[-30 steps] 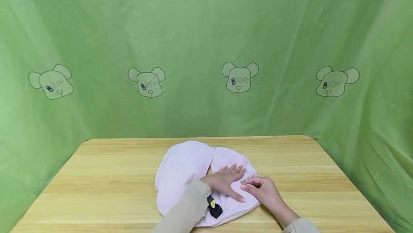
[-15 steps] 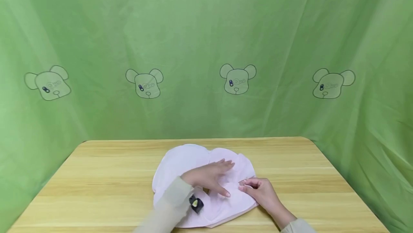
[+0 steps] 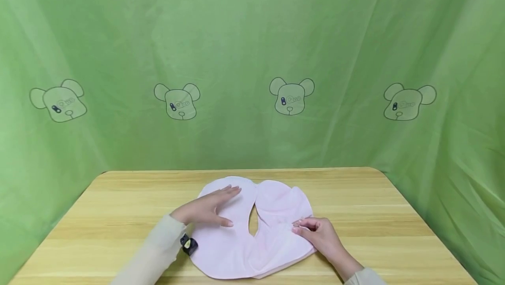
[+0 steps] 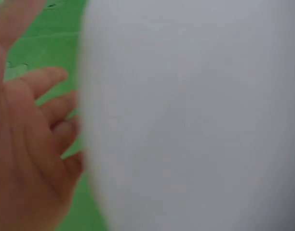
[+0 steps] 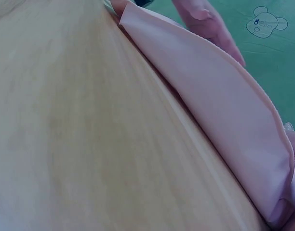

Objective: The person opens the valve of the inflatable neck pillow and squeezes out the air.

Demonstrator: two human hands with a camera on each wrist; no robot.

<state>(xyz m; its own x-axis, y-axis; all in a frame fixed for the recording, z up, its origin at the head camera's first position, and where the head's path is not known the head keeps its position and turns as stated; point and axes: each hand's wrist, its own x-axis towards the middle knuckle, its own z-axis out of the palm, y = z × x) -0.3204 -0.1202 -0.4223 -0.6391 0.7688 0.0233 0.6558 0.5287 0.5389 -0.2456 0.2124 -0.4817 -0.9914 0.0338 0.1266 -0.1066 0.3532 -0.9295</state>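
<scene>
A pale pink, double-layered cloth piece with rounded, scalloped edges and a slit-like opening near its middle lies on the table. My left hand is over its left half, fingers extended and thumb apart, holding nothing. In the left wrist view the same hand shows beside a large blurred pale surface. At the cloth's right edge, my right hand pinches the fabric between thumb and forefinger, a small shiny bit showing at the fingertips. Up close, the right wrist view shows the cloth's raised edge, folds gathered at that hand.
The wooden table has its far edge just behind the cloth. A green curtain printed with bear heads hangs around the back and sides. A black device is strapped at the left wrist.
My left hand has lifted off the cloth's right half and swept left to its left half, uncovering the slit. My right hand keeps its pinch at the right edge.
</scene>
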